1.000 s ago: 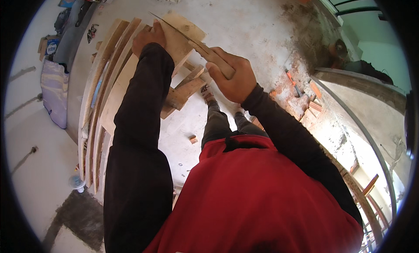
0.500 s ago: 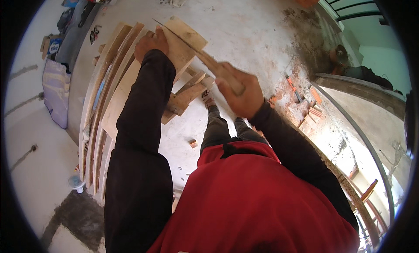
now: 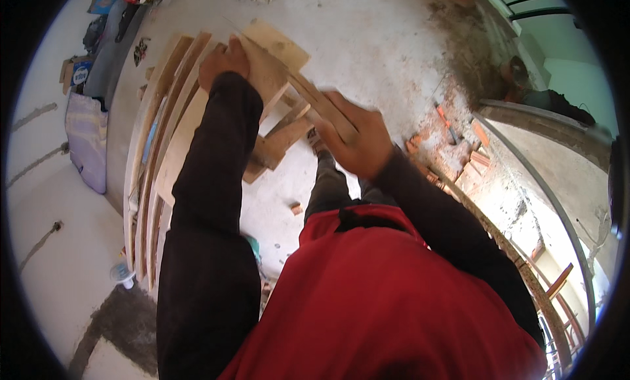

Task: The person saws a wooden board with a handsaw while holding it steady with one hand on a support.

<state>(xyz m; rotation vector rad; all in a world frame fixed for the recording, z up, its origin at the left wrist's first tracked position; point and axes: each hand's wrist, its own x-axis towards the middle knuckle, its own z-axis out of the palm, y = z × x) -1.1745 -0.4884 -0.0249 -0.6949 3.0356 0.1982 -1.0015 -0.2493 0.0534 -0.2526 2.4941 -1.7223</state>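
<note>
Head view: our right hand [image 3: 357,142], wrapped round the wooden-handled handsaw [image 3: 314,98], sits farther back than a second ago, suggesting a pull stroke. Beneath lies the wooden board [image 3: 264,77], apparently not cut through; our left hand [image 3: 224,62] rests on it, grip unclear.

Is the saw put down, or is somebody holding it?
Held: the right hand is wrapped around its wooden handle.
</note>
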